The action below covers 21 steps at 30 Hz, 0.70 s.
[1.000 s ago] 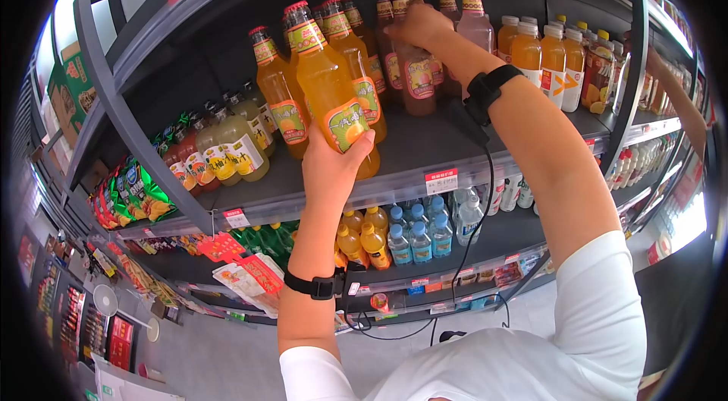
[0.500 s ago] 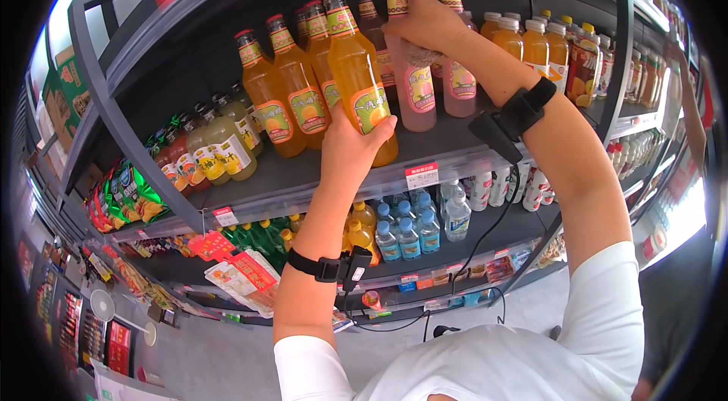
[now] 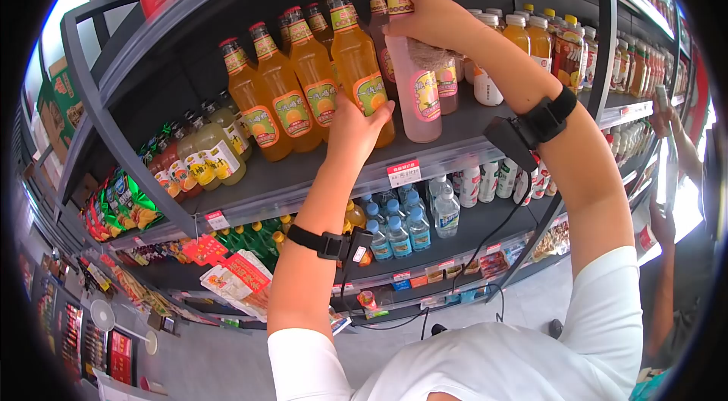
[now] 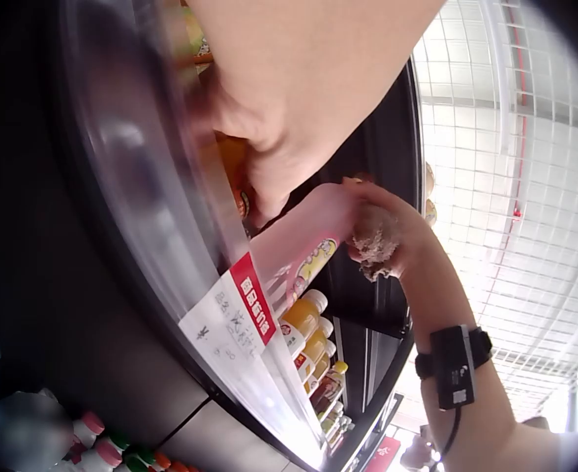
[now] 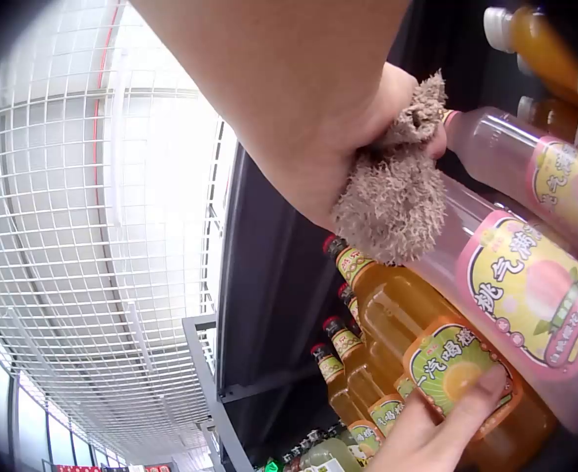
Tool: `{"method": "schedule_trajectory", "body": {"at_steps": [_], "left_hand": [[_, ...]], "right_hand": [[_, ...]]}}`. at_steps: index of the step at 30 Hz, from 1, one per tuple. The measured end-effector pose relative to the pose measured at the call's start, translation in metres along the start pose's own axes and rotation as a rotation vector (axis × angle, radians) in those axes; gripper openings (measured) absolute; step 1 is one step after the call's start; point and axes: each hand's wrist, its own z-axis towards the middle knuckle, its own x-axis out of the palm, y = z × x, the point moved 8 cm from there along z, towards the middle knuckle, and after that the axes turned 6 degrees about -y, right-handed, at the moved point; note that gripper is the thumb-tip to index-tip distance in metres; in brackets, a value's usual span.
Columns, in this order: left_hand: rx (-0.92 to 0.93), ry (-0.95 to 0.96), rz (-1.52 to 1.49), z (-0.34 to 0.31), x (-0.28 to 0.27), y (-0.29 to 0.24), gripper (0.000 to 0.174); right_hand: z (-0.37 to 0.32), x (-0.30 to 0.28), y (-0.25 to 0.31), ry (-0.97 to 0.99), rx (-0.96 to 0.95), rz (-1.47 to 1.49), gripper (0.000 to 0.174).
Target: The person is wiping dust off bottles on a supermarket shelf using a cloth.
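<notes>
My left hand (image 3: 355,130) grips the lower part of an orange soda bottle (image 3: 354,52), its thumb across the label. That bottle stands at the right end of a front row of orange soda bottles (image 3: 256,97). Beside it, a pink peach soda bottle (image 3: 413,86) is held around the neck by my right hand (image 3: 432,20), close to the shelf's front edge. A fluffy brownish cloth (image 5: 395,202) is bunched in the right palm, against the bottle. More pink bottles (image 5: 554,177) stand behind it, partly covered by the hand.
Yellow juice bottles (image 3: 216,156) stand left, near a slanted shelf post (image 3: 125,124). White-capped orange drinks (image 3: 518,35) are on the right. A price tag (image 3: 403,172) hangs on the front rail. Blue-capped water bottles (image 3: 398,234) fill the shelf below; a cable (image 3: 493,238) dangles from the right wrist.
The left hand's orange bottle has gone from being held out in front of the others to the row's right end. The pink bottle in the right hand has come forward to the shelf's front.
</notes>
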Motion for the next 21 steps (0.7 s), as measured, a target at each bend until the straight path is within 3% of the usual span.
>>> {"method": "schedule_trajectory", "body": {"at_steps": [3,6,13,19,21], "left_hand": [[-0.025,-0.007,0.021,0.004,0.006,0.000,0.080],[-0.023,-0.023,0.057,0.014,0.017,0.015,0.084],[-0.202,0.047,0.130,0.028,0.027,0.031,0.086],[-0.084,0.007,0.124,0.029,0.027,0.031,0.101],[-0.121,0.042,0.147,0.023,0.024,0.024,0.107]], "right_hand": [[-0.002,-0.005,0.004,-0.042,-0.165,-0.023,0.062],[-0.004,-0.004,-0.007,0.001,-0.046,0.042,0.065],[-0.002,-0.001,-0.010,-0.045,-0.079,-0.004,0.071],[-0.001,0.000,-0.010,-0.055,-0.120,-0.004,0.072],[-0.002,0.000,-0.011,-0.058,-0.123,0.005,0.072]]}}
